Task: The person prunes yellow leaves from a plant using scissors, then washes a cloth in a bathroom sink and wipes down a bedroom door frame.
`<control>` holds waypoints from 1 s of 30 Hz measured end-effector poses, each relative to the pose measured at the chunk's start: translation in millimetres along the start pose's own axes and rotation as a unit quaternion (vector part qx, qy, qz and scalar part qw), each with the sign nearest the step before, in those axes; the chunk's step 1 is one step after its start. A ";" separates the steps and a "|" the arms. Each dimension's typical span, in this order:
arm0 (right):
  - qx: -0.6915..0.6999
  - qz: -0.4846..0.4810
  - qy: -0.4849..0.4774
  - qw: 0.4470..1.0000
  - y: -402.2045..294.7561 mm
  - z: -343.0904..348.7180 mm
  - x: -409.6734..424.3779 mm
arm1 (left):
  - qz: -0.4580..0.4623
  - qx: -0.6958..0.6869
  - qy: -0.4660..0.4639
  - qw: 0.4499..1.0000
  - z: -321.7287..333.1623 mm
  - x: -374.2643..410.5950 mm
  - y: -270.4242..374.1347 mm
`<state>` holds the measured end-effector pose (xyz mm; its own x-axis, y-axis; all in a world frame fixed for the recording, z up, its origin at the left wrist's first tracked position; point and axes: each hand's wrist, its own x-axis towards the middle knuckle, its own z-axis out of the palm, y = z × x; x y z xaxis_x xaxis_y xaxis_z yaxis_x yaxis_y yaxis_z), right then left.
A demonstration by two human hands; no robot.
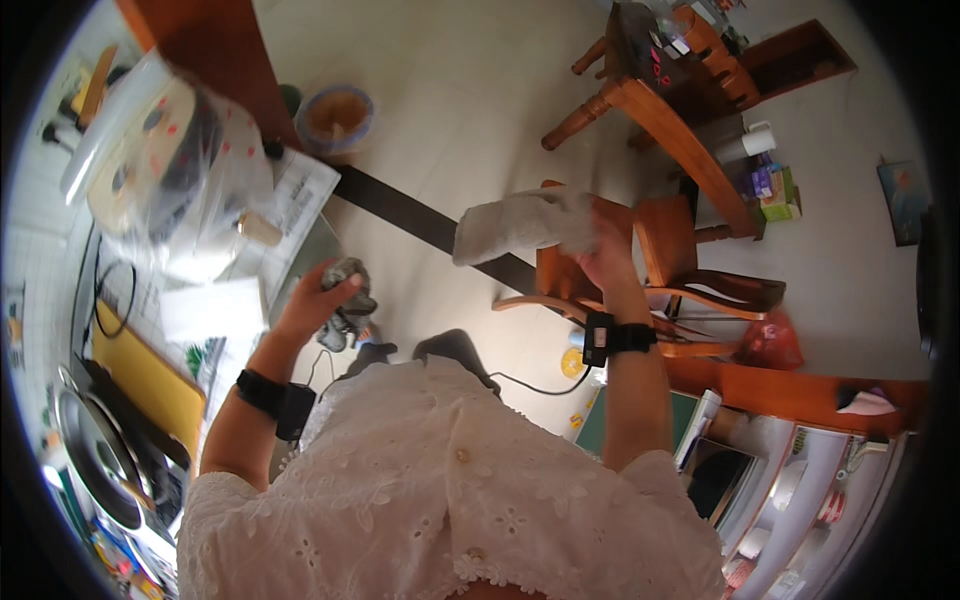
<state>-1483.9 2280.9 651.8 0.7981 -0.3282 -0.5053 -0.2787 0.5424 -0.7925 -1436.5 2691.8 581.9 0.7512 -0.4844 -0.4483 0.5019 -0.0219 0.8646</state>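
My left hand point(319, 296) grips a crumpled dark grey cloth point(351, 289), which hangs beside the counter's edge. Out to the right, my right hand point(606, 251) holds one end of a light grey cloth point(510, 223); the hand and that end are blurred by motion. This cloth stretches leftward from the fingers above the floor, in front of a wooden chair point(559, 277). The two cloths are apart. A black band with a small box is strapped on each forearm.
At left the counter point(300, 195) bears a plastic-covered object point(180, 165), a yellow board point(146, 375) and pans point(94, 450). A bucket point(335, 118) stands on the floor ahead. A wooden table point(667, 142) is at upper right, shelves point(810, 480) at lower right.
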 end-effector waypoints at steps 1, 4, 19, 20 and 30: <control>-0.415 -0.016 0.042 0.909 4.1 -5.2 11.4 | -0.007 0.013 0.004 1.000 9.3 7.2 10.1; -0.219 -0.052 0.024 0.974 1.8 -3.8 26.1 | -0.056 0.082 0.004 0.995 21.0 33.1 14.5; -0.270 0.038 -0.181 0.945 -31.3 90.7 98.7 | 0.020 0.273 0.012 0.962 83.3 122.1 46.2; -0.264 0.051 -0.189 0.944 -36.4 102.7 100.0 | 0.010 0.293 0.017 0.956 87.7 128.3 50.3; -0.230 0.095 -0.285 0.926 24.2 189.8 84.3 | 0.092 0.250 0.020 0.964 21.0 149.4 1.5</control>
<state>-1322.0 2413.2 654.9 0.8267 0.2724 -0.4923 -0.5365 0.1183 -0.8356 -1332.5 2601.0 521.0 0.8287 -0.4861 -0.2775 0.0978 -0.3625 0.9269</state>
